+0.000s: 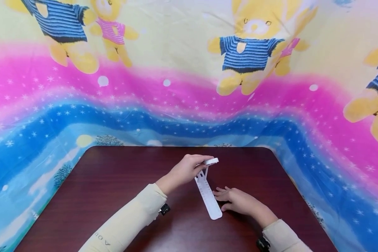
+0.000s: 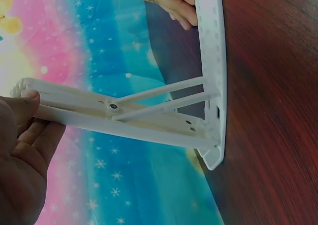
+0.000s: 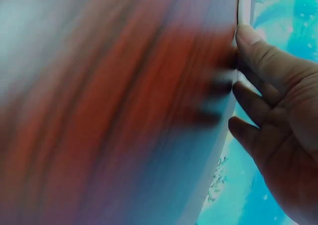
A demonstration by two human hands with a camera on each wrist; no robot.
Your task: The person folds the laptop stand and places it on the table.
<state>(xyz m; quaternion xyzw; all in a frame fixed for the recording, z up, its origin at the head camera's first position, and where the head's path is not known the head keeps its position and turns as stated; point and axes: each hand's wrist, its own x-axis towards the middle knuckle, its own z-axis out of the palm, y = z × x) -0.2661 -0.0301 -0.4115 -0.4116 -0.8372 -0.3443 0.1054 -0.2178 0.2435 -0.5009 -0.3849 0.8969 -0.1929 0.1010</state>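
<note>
A white plastic folding stand (image 1: 208, 196) with a long slotted base stands on the dark red-brown table. Its raised arm (image 2: 89, 108) is hinged at one end of the base and braced by two thin struts (image 2: 159, 106). My left hand (image 1: 189, 168) pinches the free upper end of this arm between thumb and fingers. Beside the base's right edge is my right hand (image 1: 240, 201), its fingers loosely spread and low over the table. In the right wrist view the thumb tip (image 3: 248, 35) lies against or very near a white edge; contact cannot be told.
The table (image 1: 129, 175) has rounded far corners. A cloth (image 1: 176, 87) printed with bears and snowflakes hangs behind it and along both sides. Small black devices (image 1: 165, 209) sit at both wrists, by the pale sleeves (image 1: 129, 217).
</note>
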